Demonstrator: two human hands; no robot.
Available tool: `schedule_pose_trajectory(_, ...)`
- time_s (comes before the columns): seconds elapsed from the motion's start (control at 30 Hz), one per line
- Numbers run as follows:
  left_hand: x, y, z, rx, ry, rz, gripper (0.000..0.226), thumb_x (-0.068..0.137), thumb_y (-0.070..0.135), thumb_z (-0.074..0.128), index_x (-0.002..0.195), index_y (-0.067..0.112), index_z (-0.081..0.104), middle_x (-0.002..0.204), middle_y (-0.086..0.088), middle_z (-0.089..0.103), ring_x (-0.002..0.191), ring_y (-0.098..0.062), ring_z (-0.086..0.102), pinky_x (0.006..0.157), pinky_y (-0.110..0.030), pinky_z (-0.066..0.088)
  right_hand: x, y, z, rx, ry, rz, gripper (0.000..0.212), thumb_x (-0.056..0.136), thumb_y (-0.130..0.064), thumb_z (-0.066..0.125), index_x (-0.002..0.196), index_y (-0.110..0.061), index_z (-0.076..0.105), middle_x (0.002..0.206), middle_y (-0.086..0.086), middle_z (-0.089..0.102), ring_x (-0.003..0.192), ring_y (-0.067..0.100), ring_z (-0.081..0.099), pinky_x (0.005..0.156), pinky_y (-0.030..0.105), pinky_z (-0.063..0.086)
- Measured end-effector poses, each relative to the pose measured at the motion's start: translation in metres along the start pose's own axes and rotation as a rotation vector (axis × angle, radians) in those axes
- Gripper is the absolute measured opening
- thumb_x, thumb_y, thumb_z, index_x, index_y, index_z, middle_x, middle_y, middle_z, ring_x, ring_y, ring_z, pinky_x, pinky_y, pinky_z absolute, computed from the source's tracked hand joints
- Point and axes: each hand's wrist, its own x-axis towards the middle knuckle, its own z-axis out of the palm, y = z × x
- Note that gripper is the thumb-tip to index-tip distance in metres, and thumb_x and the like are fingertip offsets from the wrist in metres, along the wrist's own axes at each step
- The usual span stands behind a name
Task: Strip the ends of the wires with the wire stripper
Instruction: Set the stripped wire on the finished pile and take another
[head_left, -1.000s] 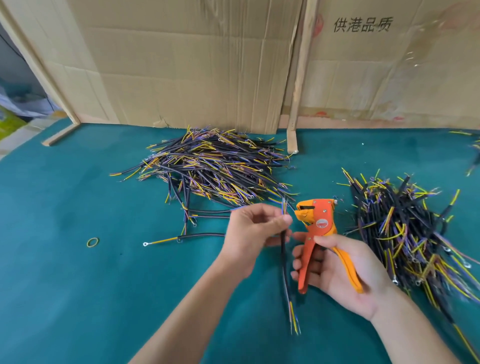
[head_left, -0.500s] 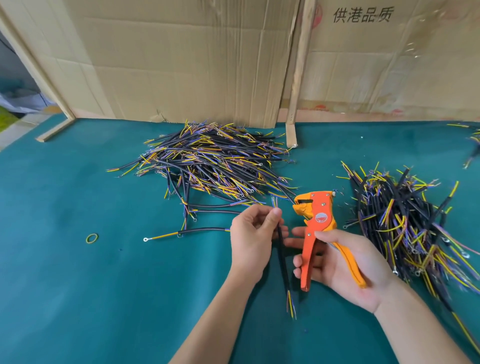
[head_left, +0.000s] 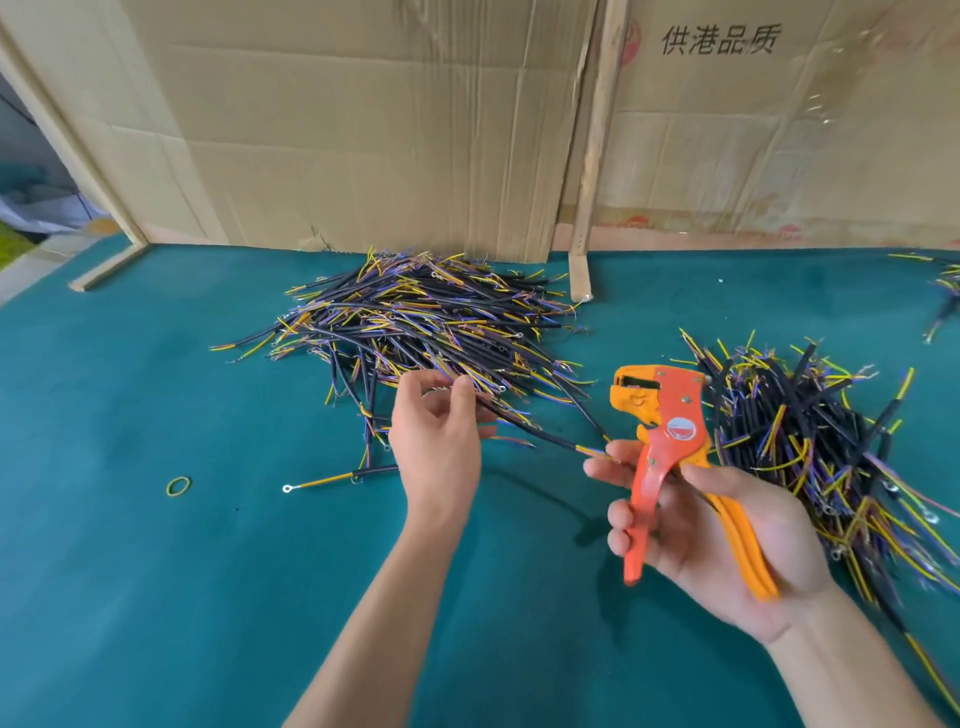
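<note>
A teal felt-like worktop (head_left: 156, 597) fills the scene, backed by upright sheets of creased brown cardboard (head_left: 363, 130), one printed with dark characters, and a pale wooden strip (head_left: 592, 156) standing between them. The left hand (head_left: 436, 441) has its grip pinched on a black wire (head_left: 524, 428) that slants down to the right, its yellow end near the right fingertips. The right hand (head_left: 711, 540) curls its grip around the handles of the orange wire stripper (head_left: 660, 441), held upright above the worktop. One wire pile (head_left: 415, 322) lies behind the left hand, another pile (head_left: 810, 441) lies right of the stripper. A rubber band (head_left: 178, 487) rests to the left.
</note>
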Motion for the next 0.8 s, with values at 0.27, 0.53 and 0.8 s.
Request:
schedule_pose_trajectory(0.27,-0.045,-0.01,0.016,0.433,0.046,0.384,0.08,0.08,0.009,0.078,0.147,0.016,0.035,0.109,0.001,0.048,0.103,-0.017,0.049,0.096,-0.027,0.039,0.002,-0.004,-0.006,0.055,0.156,-0.098,0.054,0.074,-0.022,0.075,0.121,0.005,0.07,0.119,0.025,0.066,0.08,0.034,0.067,0.073,0.046,0.059)
schedule_pose_trajectory(0.53,-0.052,-0.013,0.04,0.473,0.094,0.327,0.112,0.078,0.017,0.077,0.161,0.018,0.002,0.134,-0.009,0.04,0.122,-0.024,0.037,0.109,-0.021,0.021,0.008,-0.007,-0.009,0.103,0.125,-0.121,0.073,0.063,-0.025,0.087,0.126,0.007,0.066,0.118,0.023,0.067,0.08,0.032,0.067,0.073,0.044,0.058)
schedule_pose_trajectory(0.8,-0.019,-0.011,0.07,0.522,-0.603,0.469,0.023,0.096,0.009,0.054,0.106,0.019,0.072,0.089,-0.001,0.07,0.086,-0.022,0.059,0.084,-0.042,0.048,0.04,-0.041,0.006,0.057,0.162,-0.159,0.067,0.069,-0.022,0.081,0.127,0.009,0.064,0.112,0.025,0.066,0.079,0.033,0.066,0.074,0.046,0.059)
